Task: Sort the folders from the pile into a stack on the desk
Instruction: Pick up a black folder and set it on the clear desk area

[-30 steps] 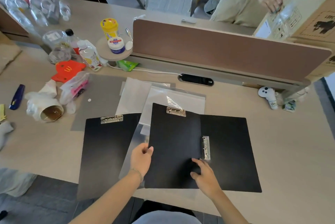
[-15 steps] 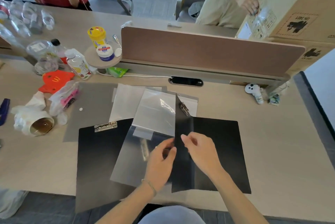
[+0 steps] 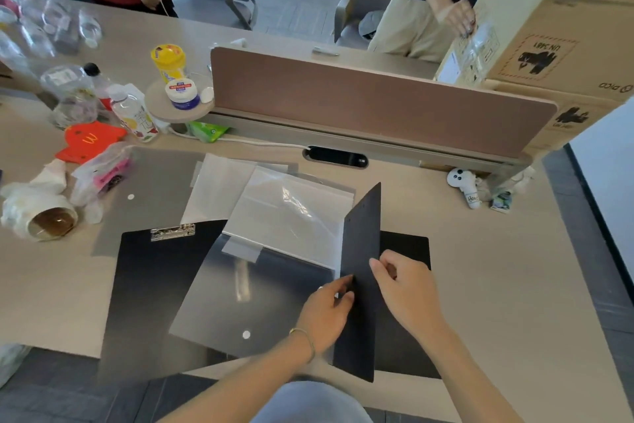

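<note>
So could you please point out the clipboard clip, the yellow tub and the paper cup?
clipboard clip (image 3: 172,232), head view, middle of the metal clamp
yellow tub (image 3: 168,61), head view, its front wall
paper cup (image 3: 51,222), head view, its open mouth

The desk (image 3: 514,285) lies bare along its right edge, from the standing black folder cover (image 3: 362,251) out to the rim. The left edge is crowded: a tipped paper cup (image 3: 51,222), plastic bags (image 3: 103,172) and bottles (image 3: 133,114). A brown divider panel (image 3: 370,100) walls the far edge, with a small white figure (image 3: 463,186) at its foot. Flat sleeves (image 3: 291,213) and a clipboard (image 3: 154,285) cover the middle.
</note>
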### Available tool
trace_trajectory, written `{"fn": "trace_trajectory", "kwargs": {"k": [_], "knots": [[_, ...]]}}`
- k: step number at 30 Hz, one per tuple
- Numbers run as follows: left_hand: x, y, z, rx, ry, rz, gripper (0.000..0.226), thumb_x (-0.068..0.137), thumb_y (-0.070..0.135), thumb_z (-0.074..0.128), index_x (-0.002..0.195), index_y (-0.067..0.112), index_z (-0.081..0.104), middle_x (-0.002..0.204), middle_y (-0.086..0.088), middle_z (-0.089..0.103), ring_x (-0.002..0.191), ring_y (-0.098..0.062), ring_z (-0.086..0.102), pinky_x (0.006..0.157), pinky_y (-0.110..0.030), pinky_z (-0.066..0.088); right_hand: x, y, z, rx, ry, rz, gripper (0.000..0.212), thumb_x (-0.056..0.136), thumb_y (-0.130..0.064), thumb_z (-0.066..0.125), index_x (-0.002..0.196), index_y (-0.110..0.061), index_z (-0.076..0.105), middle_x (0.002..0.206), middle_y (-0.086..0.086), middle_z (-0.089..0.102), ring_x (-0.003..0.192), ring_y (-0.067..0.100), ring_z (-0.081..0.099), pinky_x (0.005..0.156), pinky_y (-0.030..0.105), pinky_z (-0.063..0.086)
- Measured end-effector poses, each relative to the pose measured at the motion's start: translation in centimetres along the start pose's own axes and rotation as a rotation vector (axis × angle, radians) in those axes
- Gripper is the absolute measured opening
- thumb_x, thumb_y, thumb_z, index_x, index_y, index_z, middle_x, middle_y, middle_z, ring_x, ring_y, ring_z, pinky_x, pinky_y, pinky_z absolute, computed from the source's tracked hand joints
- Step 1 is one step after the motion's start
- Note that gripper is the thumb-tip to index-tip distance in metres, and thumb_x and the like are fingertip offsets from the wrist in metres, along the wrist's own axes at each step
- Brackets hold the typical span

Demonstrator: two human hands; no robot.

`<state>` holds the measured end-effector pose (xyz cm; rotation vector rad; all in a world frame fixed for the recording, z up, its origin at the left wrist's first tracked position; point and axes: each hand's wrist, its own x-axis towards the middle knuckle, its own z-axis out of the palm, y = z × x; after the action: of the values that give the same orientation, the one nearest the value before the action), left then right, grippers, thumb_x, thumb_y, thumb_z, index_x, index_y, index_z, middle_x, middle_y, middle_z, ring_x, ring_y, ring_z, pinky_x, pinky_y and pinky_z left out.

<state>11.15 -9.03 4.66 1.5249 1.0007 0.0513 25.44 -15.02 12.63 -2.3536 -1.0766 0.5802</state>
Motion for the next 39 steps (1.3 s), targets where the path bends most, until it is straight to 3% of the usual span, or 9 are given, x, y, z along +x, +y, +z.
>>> {"fn": "trace_trajectory", "kwargs": {"k": [3,8,12,18,22,25,30,34,39], "knots": [[1.3,-0.8,2.7,0.076,-0.003,-0.085,0.050,0.103,0.034,0.047,0.152,0.033,0.039,0.146,0.006,0.052,0.132,-0.015,0.054,0.114,-0.031,0.042,-0.1,3.3,-1.9,-0.026,-0.022,0.008,0.028,0.095,-0.040,0.060,0.070,-0.027,0.055,0.059,-0.004,0.057,0.057,0.012,0.058,0.054,0.017,0.042],[3.4,-2.0,6.1,0.204,0.130,-0.218,0.053,0.098,0.026,0.051,0.150,0.026,0.041,0.138,-0.009,0.046,0.112,-0.024,0.062,0.107,-0.030,0.043,-0.6,9.4,-4.2,-0.001,-0.060,0.060,0.003,0.090,-0.034,0.069,0.089,-0.031,0.068,0.065,-0.011,0.064,0.061,0.006,0.061,0.054,0.010,0.038],[4.5,-2.0,8.2,0.234,0.196,-0.321,0.051,0.096,0.023,0.049,0.146,0.028,0.039,0.132,-0.011,0.044,0.108,-0.033,0.062,0.104,-0.037,0.046,-0.8,15.1,-3.7,0.056,-0.073,0.169,0.047,0.086,-0.021,0.071,0.132,-0.027,0.062,0.065,-0.009,0.062,0.062,0.005,0.061,0.057,0.011,0.039],[5.3,-1.2,9.7,0.353,0.249,-0.365,0.052,0.096,0.026,0.047,0.146,0.026,0.033,0.135,-0.014,0.044,0.112,-0.035,0.059,0.102,-0.040,0.047,-1.0,21.1,-1.3,0.082,-0.159,0.265,0.057,0.080,-0.009,0.063,0.129,-0.036,0.058,0.065,-0.010,0.065,0.062,0.012,0.065,0.060,0.030,0.058],[5.6,-1.3,10.4,0.354,0.245,-0.359,0.059,0.097,0.027,0.048,0.152,0.031,0.028,0.141,-0.011,0.040,0.115,-0.032,0.058,0.105,-0.041,0.046,-1.2,22.9,0.4,0.197,-0.193,0.320,0.056,0.083,-0.010,0.058,0.134,-0.033,0.055,0.107,-0.012,0.070,0.098,0.018,0.068,0.083,0.031,0.057],[6.0,-1.7,11.1,0.363,0.247,-0.339,0.062,0.097,0.030,0.050,0.154,0.033,0.027,0.146,-0.007,0.038,0.119,-0.028,0.056,0.108,-0.043,0.047,-1.6,23.9,1.9,0.186,-0.200,0.395,0.061,0.089,-0.015,0.058,0.148,-0.022,0.044,0.139,-0.003,0.056,0.122,0.020,0.059,0.102,0.031,0.049],[7.0,-0.9,13.4,0.360,0.192,-0.263,0.065,0.094,0.032,0.060,0.152,0.039,0.032,0.147,-0.001,0.038,0.125,-0.024,0.053,0.111,-0.039,0.045,-1.9,25.1,2.1,-0.060,-0.171,0.290,0.067,0.094,-0.019,0.056,0.155,-0.027,0.030,0.162,0.001,0.023,0.146,0.020,0.031,0.112,0.028,0.037],[8.4,-0.2,16.0,0.491,0.138,-0.219,0.084,0.086,0.039,0.074,0.155,0.043,0.025,0.154,0.001,0.028,0.136,-0.024,0.045,0.112,-0.036,0.042,-1.0,27.9,1.8,-0.205,-0.134,0.225,0.060,0.093,-0.025,0.058,0.150,-0.027,0.039,0.165,0.004,0.018,0.147,0.025,0.026,0.111,0.033,0.041],[10.7,0.5,19.5,0.662,0.153,-0.175,0.098,0.083,0.035,0.077,0.156,0.046,0.012,0.156,-0.001,0.020,0.134,-0.023,0.045,0.109,-0.034,0.047,0.4,31.4,1.2,-0.336,-0.099,0.200,0.063,0.076,-0.030,0.080,0.135,-0.020,0.060,0.151,0.012,0.048,0.132,0.037,0.050,0.104,0.047,0.046]]}}
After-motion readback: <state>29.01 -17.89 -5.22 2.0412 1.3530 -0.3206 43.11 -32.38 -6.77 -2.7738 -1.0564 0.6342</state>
